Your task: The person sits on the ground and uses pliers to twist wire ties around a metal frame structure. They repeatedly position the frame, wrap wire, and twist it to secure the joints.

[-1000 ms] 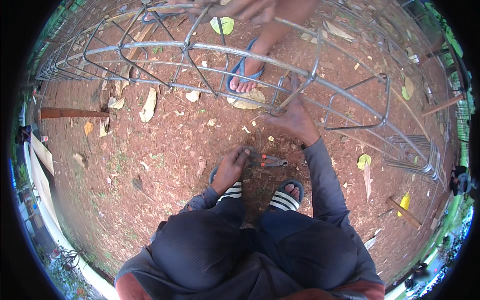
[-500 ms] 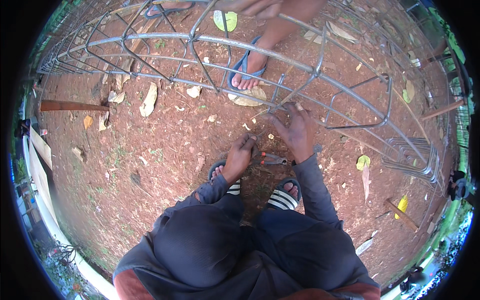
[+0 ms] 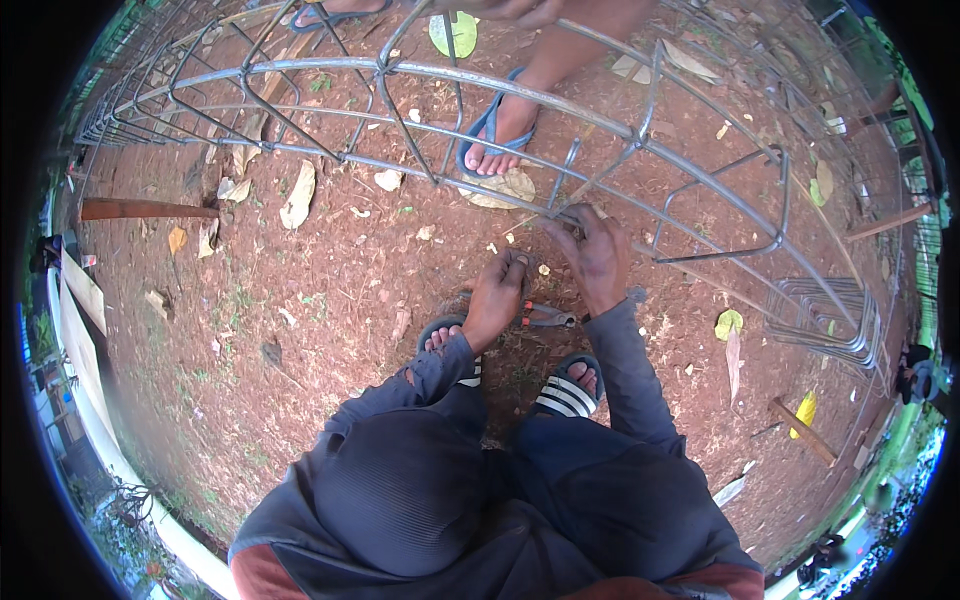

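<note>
A long cage of steel rebar (image 3: 440, 72) curves across the scene in front of me. My right hand (image 3: 597, 262) is at its lower near bar, thumb and fingers closed around the steel beside a short upright rod end. Just to the left and nearer me, my left hand (image 3: 499, 294) is closed in a pinch, below the bar and apart from it. Whatever the left fingers hold is too small to make out. A pair of pincers (image 3: 549, 316) with orange-red handles lies on the soil between my hands and feet.
Across the cage stands another person, with a foot in a blue flip-flop (image 3: 497, 135) and a blurred hand (image 3: 510, 10) at the top bar. Loose bent stirrups (image 3: 828, 322) stack at the right. Wooden stakes (image 3: 150, 209) and dry leaves (image 3: 298, 196) are around on the red soil.
My left hand has shifted slightly up and right, toward the bar. The right hand's fingers have drawn closer together on the steel. The pincers stay on the ground.
</note>
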Motion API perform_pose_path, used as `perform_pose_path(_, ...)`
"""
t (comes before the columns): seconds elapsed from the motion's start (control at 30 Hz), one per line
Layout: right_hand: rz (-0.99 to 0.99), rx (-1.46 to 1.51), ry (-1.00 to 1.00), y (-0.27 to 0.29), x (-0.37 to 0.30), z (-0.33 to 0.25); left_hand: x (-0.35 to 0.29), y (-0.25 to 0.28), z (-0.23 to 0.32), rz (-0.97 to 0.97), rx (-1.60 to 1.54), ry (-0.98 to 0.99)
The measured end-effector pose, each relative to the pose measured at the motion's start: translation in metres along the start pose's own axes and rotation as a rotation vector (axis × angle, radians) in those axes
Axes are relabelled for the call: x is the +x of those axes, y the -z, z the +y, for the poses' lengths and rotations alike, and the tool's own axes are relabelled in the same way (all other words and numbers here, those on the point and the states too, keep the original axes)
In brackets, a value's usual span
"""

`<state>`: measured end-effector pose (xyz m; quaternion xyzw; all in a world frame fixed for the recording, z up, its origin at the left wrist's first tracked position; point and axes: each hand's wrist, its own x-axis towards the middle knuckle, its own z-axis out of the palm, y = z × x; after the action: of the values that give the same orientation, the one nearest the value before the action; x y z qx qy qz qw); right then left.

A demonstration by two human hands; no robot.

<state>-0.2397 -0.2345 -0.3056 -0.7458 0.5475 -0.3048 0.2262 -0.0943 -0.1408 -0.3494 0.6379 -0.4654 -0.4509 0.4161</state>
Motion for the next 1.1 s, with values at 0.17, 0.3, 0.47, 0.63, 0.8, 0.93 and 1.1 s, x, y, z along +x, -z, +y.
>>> perform_pose_path(0.17, -0.044, 0.027, -0.058, -0.001, -0.004, -0.005, 0.021, -0.012, 0.014, 0.056, -0.033, 0.137)
perform_pose_path(0.3, 0.077, -0.061, 0.126, -0.007, -0.007, 0.009, 0.023, -0.019, -0.013, 0.051, 0.082, 0.134)
perform_pose_path(0.47, 0.010, -0.056, 0.102, -0.011, -0.009, 0.018, 0.024, -0.022, -0.008, 0.027, 0.035, 0.155)
perform_pose_path(0.63, 0.042, 0.059, 0.058, -0.013, -0.012, 0.013, 0.023, -0.025, 0.000, 0.048, 0.056, 0.081)
perform_pose_path(0.8, 0.029, 0.126, -0.080, -0.006, -0.007, 0.003, 0.018, -0.027, -0.004, 0.072, 0.174, -0.056)
perform_pose_path(0.93, 0.000, 0.134, -0.141, -0.010, -0.007, 0.007, 0.017, -0.024, 0.008, 0.098, 0.183, -0.040)
perform_pose_path(1.1, 0.104, 0.121, -0.025, -0.008, -0.004, 0.002, 0.020, -0.026, 0.012, 0.146, 0.160, -0.077)
